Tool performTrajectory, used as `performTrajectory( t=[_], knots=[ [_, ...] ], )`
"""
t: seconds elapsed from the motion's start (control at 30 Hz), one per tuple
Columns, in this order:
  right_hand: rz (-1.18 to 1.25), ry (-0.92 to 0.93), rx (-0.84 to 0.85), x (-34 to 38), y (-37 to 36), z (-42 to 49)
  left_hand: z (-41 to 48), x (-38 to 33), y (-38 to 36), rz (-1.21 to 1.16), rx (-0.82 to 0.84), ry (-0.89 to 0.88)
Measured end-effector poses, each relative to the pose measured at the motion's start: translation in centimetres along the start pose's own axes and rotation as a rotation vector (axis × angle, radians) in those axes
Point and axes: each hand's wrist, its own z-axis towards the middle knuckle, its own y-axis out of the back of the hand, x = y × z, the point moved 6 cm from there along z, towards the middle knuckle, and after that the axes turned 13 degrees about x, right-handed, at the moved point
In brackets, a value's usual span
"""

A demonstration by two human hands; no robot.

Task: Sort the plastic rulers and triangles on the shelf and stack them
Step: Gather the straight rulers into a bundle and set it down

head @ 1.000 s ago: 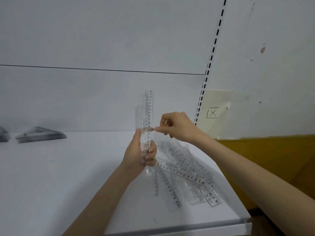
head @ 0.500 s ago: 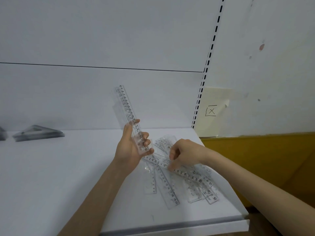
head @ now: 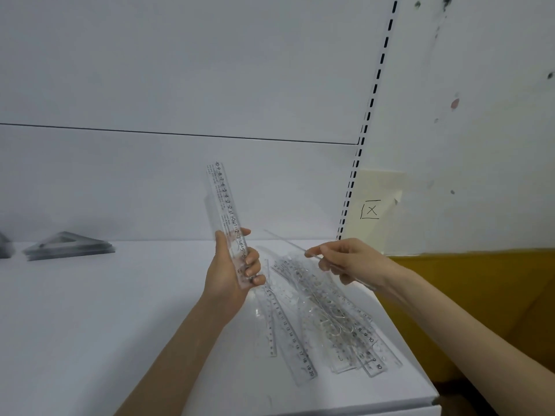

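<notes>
Head view. Centre of frame: left hand (head: 229, 276) clenched around a held bundle (head: 224, 202) of clear plastic rulers, thumb on the left edge, fingers curled over the right. Bundle near upright, top leaning slightly toward upper left, flat and glossy, black numerals printed down the strip, raised above the shelf. Right of centre: right hand (head: 353, 262) pinching a single ruler (head: 286, 242) between thumb and fingertips, seen almost edge-on as a thin glassy line slanting from upper left down through the hand, lifted clear of the pile. Lower centre-right, below both hands: loose pile (head: 326, 321) of transparent rulers lying flat on the shelf (head: 90, 325), overlapping at crossed angles, long narrow strips with black scale marks, some with wavy cut-outs; count impossible to tell. Shelf smooth, matte white, front edge at lower right. Far left, at the back of the shelf: stack of triangles (head: 69, 250), grey-clear plastic, blurred, well apart from the pile. Upper right: slotted upright (head: 372, 100), white with a row of black slots. Just beside it, cream paper note (head: 371, 210) with a boxed X in pen. Lower right: mustard-yellow surface (head: 480, 295).
</notes>
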Motion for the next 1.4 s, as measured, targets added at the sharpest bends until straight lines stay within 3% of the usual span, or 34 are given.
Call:
performTrajectory(
  t=[0.17,0.47,0.57,0.77,1.13,1.4],
  knots=[
    [0.207,0.056,0.155,0.5,-2.0,0.0,-0.1,0.4,-0.4,0.035,-0.036,0.049],
    [0.415,0.316,0.17,2.6,-2.6,-0.1,-0.5,0.2,-1.0,0.001,-0.014,0.089],
    [0.33,0.366,0.116,3.6,-2.5,0.1,-0.6,0.7,-1.7,0.032,0.066,0.135],
    [0.249,0.284,0.008,4.7,-3.0,2.7,-1.0,1.8,-2.3,0.119,0.17,0.229],
    [-0.405,0.332,-0.088,7.6,-3.4,4.0,-1.2,2.1,-2.4,0.134,0.212,0.303],
    [-0.648,0.31,-0.18,6.9,-3.8,4.7,-0.9,2.1,-2.4,0.117,0.223,0.279]
  ],
)
